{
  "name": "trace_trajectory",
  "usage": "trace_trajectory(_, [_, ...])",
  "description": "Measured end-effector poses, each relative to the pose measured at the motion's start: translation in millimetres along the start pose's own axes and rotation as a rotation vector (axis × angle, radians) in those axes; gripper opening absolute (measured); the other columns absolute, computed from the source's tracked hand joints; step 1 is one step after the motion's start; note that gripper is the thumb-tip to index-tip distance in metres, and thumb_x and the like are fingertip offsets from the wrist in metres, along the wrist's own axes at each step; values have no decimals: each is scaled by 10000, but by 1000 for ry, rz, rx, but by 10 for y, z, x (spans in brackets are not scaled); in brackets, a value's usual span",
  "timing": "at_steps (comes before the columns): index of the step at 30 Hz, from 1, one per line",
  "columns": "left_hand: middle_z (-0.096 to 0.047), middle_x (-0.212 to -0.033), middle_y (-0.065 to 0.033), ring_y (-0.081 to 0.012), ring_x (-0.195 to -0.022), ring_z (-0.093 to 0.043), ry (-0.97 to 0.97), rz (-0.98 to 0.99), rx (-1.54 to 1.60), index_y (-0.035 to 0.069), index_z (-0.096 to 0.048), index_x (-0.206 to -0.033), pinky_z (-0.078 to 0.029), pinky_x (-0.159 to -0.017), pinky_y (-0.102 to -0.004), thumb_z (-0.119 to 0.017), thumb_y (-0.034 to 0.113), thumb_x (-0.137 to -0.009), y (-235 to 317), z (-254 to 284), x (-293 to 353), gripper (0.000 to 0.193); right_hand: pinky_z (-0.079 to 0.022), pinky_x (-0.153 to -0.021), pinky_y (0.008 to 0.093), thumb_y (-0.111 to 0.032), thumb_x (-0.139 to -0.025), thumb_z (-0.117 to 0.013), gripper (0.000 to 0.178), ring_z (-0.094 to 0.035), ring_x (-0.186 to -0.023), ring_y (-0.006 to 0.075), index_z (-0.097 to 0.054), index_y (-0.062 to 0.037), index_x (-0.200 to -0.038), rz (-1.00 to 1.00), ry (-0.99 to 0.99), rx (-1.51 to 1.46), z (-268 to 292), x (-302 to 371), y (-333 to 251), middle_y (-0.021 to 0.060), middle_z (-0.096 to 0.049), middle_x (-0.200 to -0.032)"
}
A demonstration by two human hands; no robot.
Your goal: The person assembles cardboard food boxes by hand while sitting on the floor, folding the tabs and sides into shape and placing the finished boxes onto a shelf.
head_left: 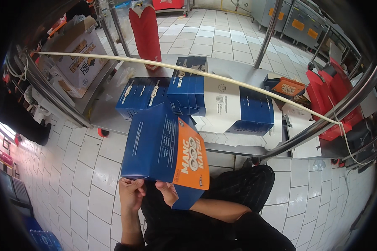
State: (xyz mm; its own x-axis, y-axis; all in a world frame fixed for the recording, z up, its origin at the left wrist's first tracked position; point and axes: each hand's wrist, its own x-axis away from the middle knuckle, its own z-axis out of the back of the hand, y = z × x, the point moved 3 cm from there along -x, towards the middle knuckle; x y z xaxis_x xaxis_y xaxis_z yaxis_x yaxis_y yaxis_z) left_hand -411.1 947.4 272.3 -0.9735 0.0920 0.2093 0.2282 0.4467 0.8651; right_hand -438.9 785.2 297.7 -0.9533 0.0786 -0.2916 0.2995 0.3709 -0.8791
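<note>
A blue cardboard food box (148, 146) with an orange printed panel is held up above my lap, tilted. My left hand (132, 194) pinches its lower left edge between thumb and fingers. Lower down, my right hand (167, 193) grips the bottom edge, its thumb showing and its other fingers hidden behind the card. Just past the box, on a metal shelf (107, 109), lie stacks of folded blue cartons (144, 93) and a larger pile of blue and white flat cartons (222, 102).
A pale strap (171, 66) stretches across the rack between metal posts (270, 33). A tall red carton stack (145, 35) stands at the back, more red cartons (333, 98) at right. A printed carton (77, 60) sits at left. A person's dark-clothed leg (23, 113) is at far left.
</note>
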Motion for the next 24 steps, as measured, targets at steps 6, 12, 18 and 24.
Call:
trace_trajectory(6, [-559, -616, -15, -109, -524, -522, -220, 175, 578, 42, -607, -855, -393, -494, -203, -730, 181, -864, -212, -35, 79, 186, -455, -718, 315, -247, -947, -633, 205, -573, -816, 151, -588, -54, -1003, -16, -37, -11, -135, 40, 94, 14, -607, -868])
trace_trajectory(12, [-570, -1199, -189, -240, -1102, -583, 28, -819, -1135, -47, -560, -1164, -484, -926, -365, -681, 41, -805, 272, -253, 199, 389, -475, -682, 395, -153, -937, -585, 161, -614, -759, 268, -589, 4, -968, 425, -256, 578, -139, 177, -262, 115, -626, -824])
trace_trajectory(18, [-371, -1367, -272, -451, -1217, -442, -502, -817, -1139, 87, -447, -1335, -415, -994, -496, -829, 220, -573, 288, -599, 412, 863, -487, -754, 386, -84, -924, -565, 215, -604, -818, 357, -580, 17, -1113, -60, -376, 579, -5, 37, -207, 154, -624, -913])
trace_trajectory(24, [-334, -1377, -297, -512, -1245, -379, -541, -859, -1209, 180, -405, -1370, -360, -1008, -571, -857, 276, -576, 151, -699, 380, 919, -493, -799, 385, -84, -930, -573, 299, -606, -947, 358, -564, 14, -1213, -117, -421, 624, 112, -45, -422, 172, -616, -990])
